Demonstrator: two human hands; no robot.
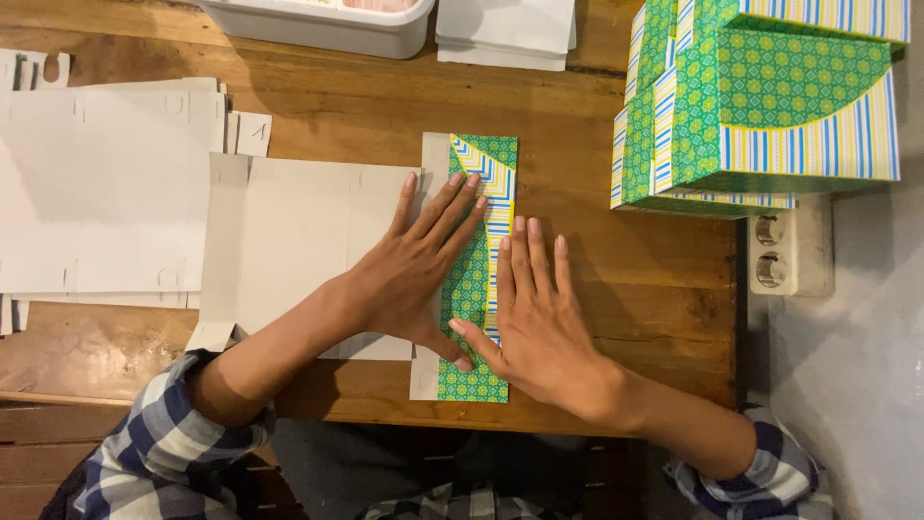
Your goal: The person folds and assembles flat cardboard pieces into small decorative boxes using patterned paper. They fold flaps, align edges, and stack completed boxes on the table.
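Cardboard sheet (298,241): is lying flat, grey side up, on wooden table (635,279); its right edge is being folded over, so printed green flap (476,279) is showing.
L hand (414,274): is pressing flat on sheet, at left side of the flap; fingers (448,207) spread, straight, gripping nothing.
R hand (539,323): is pressing palm-down on flap's right edge; fingers straight and close together, holding nothing, thumb across the flap.
Progress: judging by this, only first crease is being made; other folds seem not yet done.
Finished boxes (760,106): are standing stacked, right of the flap & further back.
Flat blanks (106,193): are waiting in pile, left of the flap.
White tub (327,24): far edge, behind the flap.
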